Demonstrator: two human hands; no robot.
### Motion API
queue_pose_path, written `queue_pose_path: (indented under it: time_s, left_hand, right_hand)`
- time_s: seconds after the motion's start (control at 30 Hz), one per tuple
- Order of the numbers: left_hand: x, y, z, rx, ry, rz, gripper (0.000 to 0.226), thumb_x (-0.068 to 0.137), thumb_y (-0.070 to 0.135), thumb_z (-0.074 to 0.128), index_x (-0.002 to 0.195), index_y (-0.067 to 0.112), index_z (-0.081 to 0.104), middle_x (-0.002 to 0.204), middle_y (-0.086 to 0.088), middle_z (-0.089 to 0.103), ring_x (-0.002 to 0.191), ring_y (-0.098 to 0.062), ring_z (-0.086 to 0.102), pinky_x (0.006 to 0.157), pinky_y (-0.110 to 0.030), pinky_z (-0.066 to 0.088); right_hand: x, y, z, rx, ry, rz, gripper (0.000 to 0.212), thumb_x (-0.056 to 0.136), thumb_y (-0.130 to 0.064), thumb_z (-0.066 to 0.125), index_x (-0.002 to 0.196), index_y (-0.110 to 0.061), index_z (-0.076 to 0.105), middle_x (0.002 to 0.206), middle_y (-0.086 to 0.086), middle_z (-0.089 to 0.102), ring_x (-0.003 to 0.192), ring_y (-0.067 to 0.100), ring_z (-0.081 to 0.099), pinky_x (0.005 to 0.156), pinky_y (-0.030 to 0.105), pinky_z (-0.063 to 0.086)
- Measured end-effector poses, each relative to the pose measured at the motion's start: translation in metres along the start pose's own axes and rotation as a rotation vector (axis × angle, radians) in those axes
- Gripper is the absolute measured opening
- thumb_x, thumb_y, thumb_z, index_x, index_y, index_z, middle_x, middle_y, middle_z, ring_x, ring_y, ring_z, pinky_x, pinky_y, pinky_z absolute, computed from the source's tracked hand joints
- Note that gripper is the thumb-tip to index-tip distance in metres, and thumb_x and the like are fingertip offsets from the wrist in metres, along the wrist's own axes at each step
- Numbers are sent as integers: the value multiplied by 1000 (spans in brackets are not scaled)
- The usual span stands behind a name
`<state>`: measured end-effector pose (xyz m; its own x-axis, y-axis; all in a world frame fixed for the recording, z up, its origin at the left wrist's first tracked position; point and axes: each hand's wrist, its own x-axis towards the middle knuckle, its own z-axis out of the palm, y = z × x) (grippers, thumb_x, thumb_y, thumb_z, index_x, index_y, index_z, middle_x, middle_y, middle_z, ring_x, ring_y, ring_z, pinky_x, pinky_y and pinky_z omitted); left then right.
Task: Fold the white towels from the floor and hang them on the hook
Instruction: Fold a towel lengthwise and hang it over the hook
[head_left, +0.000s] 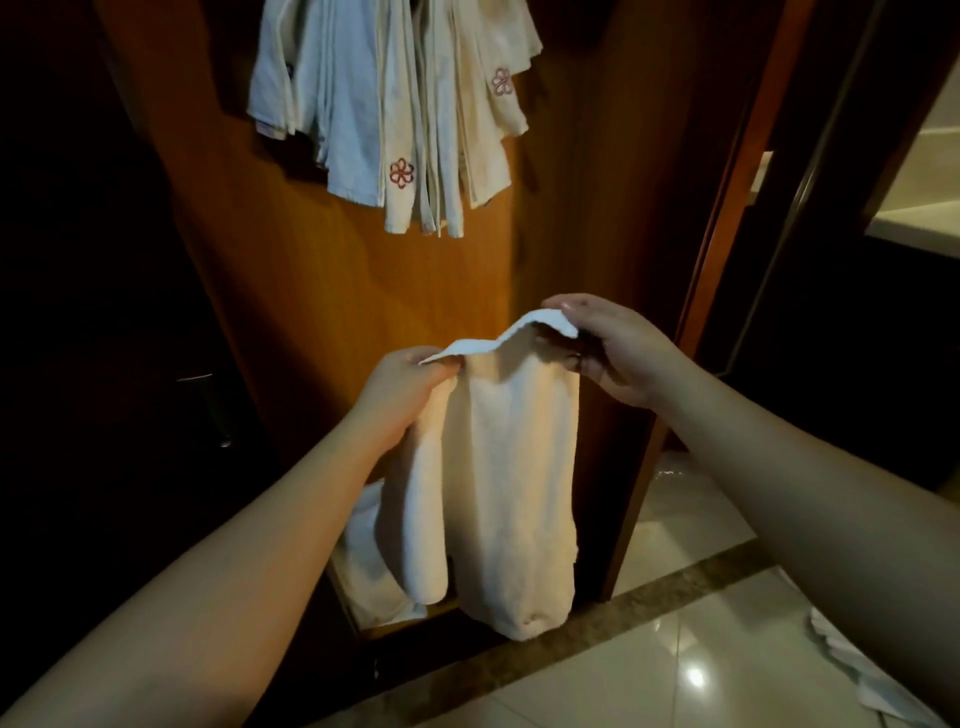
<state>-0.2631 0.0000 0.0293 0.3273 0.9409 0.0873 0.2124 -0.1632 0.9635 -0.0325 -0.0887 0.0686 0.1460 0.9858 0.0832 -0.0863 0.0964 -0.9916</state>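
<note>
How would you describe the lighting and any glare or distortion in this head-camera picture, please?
Head view: dim, warm light falls on the held towel and wooden door; the left side is near black; a lamp glare spot shines on the glossy floor tiles; wide-angle distortion stretches the forearms and bends the door edges.

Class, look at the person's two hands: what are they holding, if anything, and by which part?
Both hold one white terry towel by its top edge: left hand at the left corner, right hand at the right.
</note>
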Motion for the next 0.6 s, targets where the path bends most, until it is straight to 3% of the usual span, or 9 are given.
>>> queue_pose_path:
  time_s: [0.1,0.2,0.27,0.33,0.4,0.47,0.6]
  left_hand:
    - [3,5,0,-11,-10,-2,3,91,24,70,90,25,73,76,5,75,70,-12,71,62,-27,50]
    - [4,7,2,21,-14,-16,2,89,25,72,87,26,72,86,-2,75,82,-21,71,70,-33,52]
    - [5,7,3,38,-25,-30,4,87,27,75,85,23,74,84,-5,75,83,-26,70,74,-37,52]
    - [8,8,4,171,-84,-28,11,85,34,77,83,23,74,81,-2,76,79,-22,72,73,-36,54]
    - [10,3,7,455,-186,-14,14,84,40,77,84,27,70,82,6,73,76,-13,70,66,-30,54]
    - [8,-11,13,663,-253,-33,21,86,44,75,98,28,67,87,9,69,80,-9,66,61,-26,49]
    - [2,-51,13,775,-245,-93,40,91,43,69,121,17,65,112,-3,69,99,-20,65,72,-30,48]
  right_hand:
    - [-8,-1,-15,-199,-122,-67,39,91,-16,70,128,-24,60,105,-8,75,99,10,71,77,21,56]
    - [-13,0,-21,-545,-45,-179,40,89,-13,76,121,-32,62,106,-14,74,107,1,67,87,16,52]
    - [-15,-1,-23,-706,126,-281,21,90,-24,75,106,-36,68,98,-19,72,97,-7,64,82,9,46]
    - [-17,-2,-24,-702,268,-359,7,93,-31,70,91,-38,71,87,-23,70,87,-11,61,70,4,42]
    - [-19,-3,-23,-671,322,-411,15,96,-35,66,83,-43,70,82,-29,69,82,-13,62,66,2,41]
    - [-20,-3,-24,-662,362,-426,20,97,-35,63,80,-46,67,77,-32,67,78,-15,61,64,1,40]
    - [-18,-3,-41,-598,502,-353,16,96,-42,60,83,-41,68,76,-24,70,73,-8,62,63,14,41]
